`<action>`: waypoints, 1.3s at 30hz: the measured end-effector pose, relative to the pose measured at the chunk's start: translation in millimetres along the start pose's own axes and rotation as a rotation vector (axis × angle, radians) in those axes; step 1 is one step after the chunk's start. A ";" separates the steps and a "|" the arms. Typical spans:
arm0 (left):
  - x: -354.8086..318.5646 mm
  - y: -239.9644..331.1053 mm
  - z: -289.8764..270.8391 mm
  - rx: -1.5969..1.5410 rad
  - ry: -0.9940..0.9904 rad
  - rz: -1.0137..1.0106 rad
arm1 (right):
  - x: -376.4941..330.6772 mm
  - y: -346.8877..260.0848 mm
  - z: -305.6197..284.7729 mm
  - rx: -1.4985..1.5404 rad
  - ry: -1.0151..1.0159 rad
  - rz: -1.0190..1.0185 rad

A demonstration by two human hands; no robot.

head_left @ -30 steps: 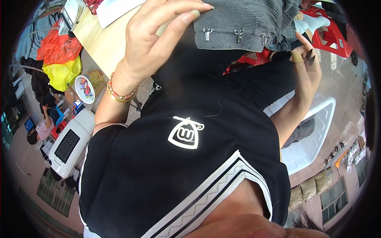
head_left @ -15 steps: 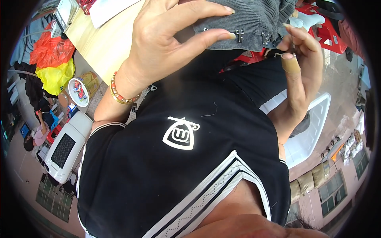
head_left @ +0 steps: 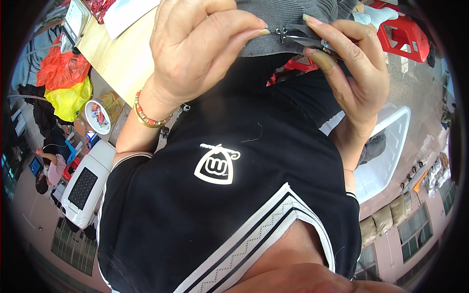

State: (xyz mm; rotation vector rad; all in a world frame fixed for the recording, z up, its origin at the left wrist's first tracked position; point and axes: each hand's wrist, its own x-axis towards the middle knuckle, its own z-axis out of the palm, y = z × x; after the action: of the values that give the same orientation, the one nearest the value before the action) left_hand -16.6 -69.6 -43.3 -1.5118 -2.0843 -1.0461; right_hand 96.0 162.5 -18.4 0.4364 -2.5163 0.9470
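Observation:
A dark grey ribbed garment lies at the top centre, with small metal hooks fixed near its edge. My left hand is over the garment's left part, its thumb and forefinger closed in a pinch just left of the hooks. What the pinch holds, if anything, is too small to tell. In my right hand is a small pair of thread snips, gripped between thumb and fingers. Their pointed blades reach left over the cloth, close to the hooks. Tape or a finger cover wraps the right thumb.
A pale wooden table stands at the upper left, with white paper on it. Left of it are red and yellow plastic bags and a tub of small wrapped pieces. At right are a white plastic bin and a red stool.
My right hand has moved left and up over the cloth, bringing the snips' blades to the hooks. My left thumb and forefinger have closed from apart into a pinch.

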 end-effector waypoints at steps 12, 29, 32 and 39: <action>2.9 11.5 -6.7 -0.041 -0.048 -0.042 | 11.8 -1.5 -2.0 -0.076 -0.069 -0.127; 17.7 -13.9 -55.8 -0.821 -0.409 -0.206 | -23.8 14.2 -14.7 -0.037 0.279 0.166; 17.6 0.0 -36.8 -0.616 -0.180 -0.343 | -30.5 18.0 -14.7 -0.071 0.268 0.167; 2.6 5.4 -16.4 -0.178 -0.153 -0.185 | -33.8 14.9 -10.9 -0.010 0.259 0.161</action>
State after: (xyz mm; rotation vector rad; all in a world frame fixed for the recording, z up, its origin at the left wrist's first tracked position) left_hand -14.7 -79.2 -28.8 -1.5472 -2.3271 -1.2479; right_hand 121.9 185.4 -35.4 0.1004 -2.3438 0.9808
